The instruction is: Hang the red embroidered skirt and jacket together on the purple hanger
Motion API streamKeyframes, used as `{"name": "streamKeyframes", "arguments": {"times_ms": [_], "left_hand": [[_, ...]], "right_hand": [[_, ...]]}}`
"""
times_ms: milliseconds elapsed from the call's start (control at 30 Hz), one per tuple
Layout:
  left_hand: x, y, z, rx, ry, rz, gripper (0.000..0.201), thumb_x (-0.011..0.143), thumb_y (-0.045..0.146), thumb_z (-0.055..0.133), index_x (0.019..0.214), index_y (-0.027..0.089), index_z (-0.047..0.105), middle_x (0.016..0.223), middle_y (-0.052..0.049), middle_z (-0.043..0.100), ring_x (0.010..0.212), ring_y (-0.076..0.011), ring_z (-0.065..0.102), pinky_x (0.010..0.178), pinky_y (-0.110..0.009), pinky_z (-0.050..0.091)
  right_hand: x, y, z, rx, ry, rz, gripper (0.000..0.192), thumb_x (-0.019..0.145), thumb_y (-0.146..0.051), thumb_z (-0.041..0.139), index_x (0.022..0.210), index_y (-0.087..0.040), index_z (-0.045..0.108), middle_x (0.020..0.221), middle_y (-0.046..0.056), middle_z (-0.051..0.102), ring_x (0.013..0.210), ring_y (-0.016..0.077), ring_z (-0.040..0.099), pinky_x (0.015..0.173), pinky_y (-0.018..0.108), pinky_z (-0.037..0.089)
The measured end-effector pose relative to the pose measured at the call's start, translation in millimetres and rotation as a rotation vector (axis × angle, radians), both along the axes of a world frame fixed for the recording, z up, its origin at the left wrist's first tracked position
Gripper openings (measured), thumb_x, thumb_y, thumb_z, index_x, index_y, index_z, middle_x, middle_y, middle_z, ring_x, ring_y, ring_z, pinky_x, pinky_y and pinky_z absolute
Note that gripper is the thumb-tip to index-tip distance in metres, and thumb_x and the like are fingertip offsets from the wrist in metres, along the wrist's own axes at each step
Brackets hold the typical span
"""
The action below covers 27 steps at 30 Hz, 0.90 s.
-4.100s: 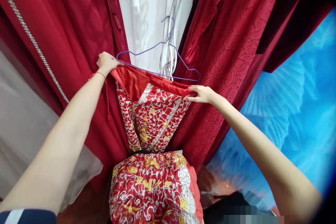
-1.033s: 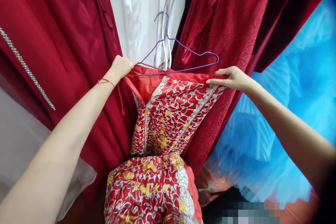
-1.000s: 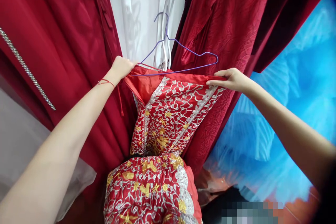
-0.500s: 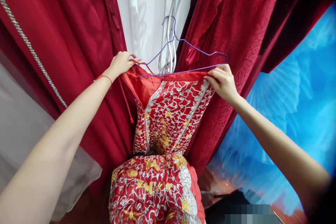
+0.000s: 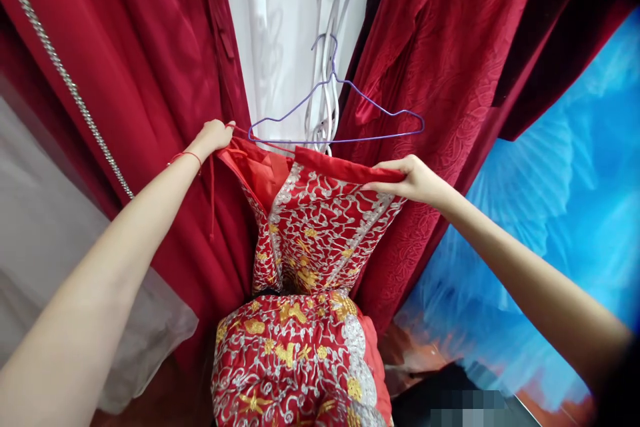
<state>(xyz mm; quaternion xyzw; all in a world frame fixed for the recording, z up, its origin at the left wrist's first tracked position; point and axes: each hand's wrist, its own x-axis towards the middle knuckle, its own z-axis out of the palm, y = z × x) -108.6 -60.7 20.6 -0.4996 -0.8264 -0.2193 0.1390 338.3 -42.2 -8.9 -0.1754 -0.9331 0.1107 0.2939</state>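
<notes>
Closest to you, at the bottom, bulges an embroidered bundle point(image 5: 295, 360) in red, silver and gold; whether it is part of the piece above, you cannot tell. A dark object point(image 5: 430, 393), partly blurred out, sits to its right, and sheer pale fabric point(image 5: 155, 333) spreads left, under your left forearm.

Beyond these, the embroidered garment point(image 5: 325, 227) stretches between your hands. Your left hand point(image 5: 216, 136) closes on its upper left corner, beside a dangling red cord point(image 5: 211, 200); your right hand point(image 5: 407, 177) pinches the upper right edge, thumb on the near side. The two hands are well apart.

The garment's finished edge points up and away from you, sloping slightly down to the right, with red lining showing at left. Its long axis runs down from that edge towards you, narrowing just above the bundle.

Right above the edge, a purple wire hanger point(image 5: 345, 141) lies crosswise, its left end near your left fingers, its hook before white straps point(image 5: 329, 113).

Dark red drapery point(image 5: 185, 80) flanks it left, patterned red cloth point(image 5: 450, 80) right, blue ruffled fabric point(image 5: 525, 213) farther right, and white cloth point(image 5: 270, 27) behind.
</notes>
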Motion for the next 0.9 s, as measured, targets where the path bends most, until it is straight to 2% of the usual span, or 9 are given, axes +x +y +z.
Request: {"name": "streamKeyframes", "arguments": {"times_ms": [100, 167, 267, 367, 500, 633, 733, 800, 900], "left_hand": [[1.1, -2.4, -3.2, -0.112, 0.019, 0.050, 0.077, 0.091, 0.063, 0.036, 0.116, -0.001, 0.069, 0.115, -0.032, 0.068, 0.107, -0.0395, 0.068, 0.084, -0.036, 0.051], [6.9, -11.7, -4.5, -0.178, 0.082, -0.116, 0.073, 0.089, 0.067, 0.037, 0.112, 0.008, 0.073, 0.109, -0.025, 0.073, 0.098, -0.0348, 0.071, 0.077, -0.032, 0.050], [21.6, -38.1, -10.8, -0.140, 0.318, -0.357, 0.068, 0.090, 0.067, 0.035, 0.113, 0.016, 0.072, 0.097, -0.017, 0.075, 0.091, -0.0310, 0.072, 0.076, -0.032, 0.048], [38.7, -67.5, -22.4, -0.129, 0.583, -0.462, 0.077, 0.079, 0.076, 0.049, 0.120, 0.014, 0.068, 0.078, -0.014, 0.072, 0.082, -0.0320, 0.071, 0.076, -0.034, 0.047], [49.1, -80.1, -28.2, -0.219, 0.665, -0.516, 0.080, 0.069, 0.079, 0.062, 0.116, 0.015, 0.070, 0.074, -0.012, 0.071, 0.083, -0.0320, 0.070, 0.077, -0.033, 0.046], [34.6, -60.8, -19.3, -0.286, 0.457, -0.378, 0.051, 0.072, 0.065, 0.068, 0.092, 0.020, 0.078, 0.087, -0.011, 0.074, 0.096, -0.0327, 0.070, 0.080, -0.032, 0.047], [16.4, -45.7, -15.1, -0.224, 0.173, -0.314, 0.043, 0.067, 0.061, 0.070, 0.085, 0.023, 0.080, 0.087, -0.007, 0.075, 0.096, -0.0312, 0.069, 0.078, -0.030, 0.048], [7.5, -39.1, -18.0, -0.171, -0.050, -0.351, 0.040, 0.065, 0.057, 0.071, 0.083, 0.023, 0.079, 0.086, -0.004, 0.076, 0.092, -0.0282, 0.069, 0.076, -0.028, 0.048], [5.0, -32.1, -32.0, -0.115, -0.399, -0.371, 0.032, 0.066, 0.047, 0.070, 0.082, 0.020, 0.076, 0.084, -0.003, 0.075, 0.083, -0.0236, 0.068, 0.068, -0.025, 0.049]], "right_hand": [[2.8, -4.2, 1.2, 0.033, -0.075, 0.047, 0.036, 0.088, -0.047, 0.062, 0.097, -0.015, 0.076, 0.067, 0.000, 0.067, 0.054, 0.0093, 0.053, 0.055, 0.023, 0.041], [6.8, -1.9, 1.3, 0.083, -0.077, 0.029, 0.032, 0.089, -0.038, 0.058, 0.105, -0.016, 0.076, 0.074, 0.001, 0.072, 0.054, 0.0089, 0.055, 0.055, 0.022, 0.043], [16.7, 7.8, -2.2, 0.173, -0.032, -0.031, 0.031, 0.088, -0.029, 0.055, 0.108, -0.021, 0.077, 0.091, 0.002, 0.077, 0.067, 0.0134, 0.067, 0.064, 0.024, 0.051], [28.6, 21.4, -10.9, 0.279, 0.053, -0.094, 0.033, 0.090, -0.027, 0.052, 0.109, -0.027, 0.078, 0.101, 0.002, 0.078, 0.086, 0.0191, 0.073, 0.077, 0.029, 0.056], [40.4, 44.5, -20.3, 0.420, 0.101, -0.221, 0.034, 0.093, -0.030, 0.049, 0.113, -0.030, 0.076, 0.096, 0.003, 0.077, 0.084, 0.0206, 0.073, 0.075, 0.032, 0.056], [46.7, 71.3, -21.0, 0.531, -0.025, -0.309, 0.030, 0.091, -0.032, 0.050, 0.104, -0.025, 0.076, 0.091, 0.005, 0.078, 0.079, 0.0218, 0.073, 0.069, 0.031, 0.053], [53.5, 90.4, -21.4, 0.570, -0.163, -0.358, 0.030, 0.092, -0.033, 0.049, 0.101, -0.024, 0.075, 0.085, 0.005, 0.077, 0.073, 0.0216, 0.072, 0.063, 0.031, 0.049], [59.4, 102.3, -23.1, 0.590, -0.217, -0.356, 0.031, 0.092, -0.032, 0.048, 0.105, -0.023, 0.074, 0.094, 0.007, 0.078, 0.080, 0.0229, 0.073, 0.070, 0.032, 0.050], [67.3, 117.7, -27.8, 0.604, -0.273, -0.317, 0.035, 0.093, -0.029, 0.048, 0.117, -0.026, 0.072, 0.113, 0.007, 0.076, 0.097, 0.0243, 0.072, 0.092, 0.041, 0.047]]}}
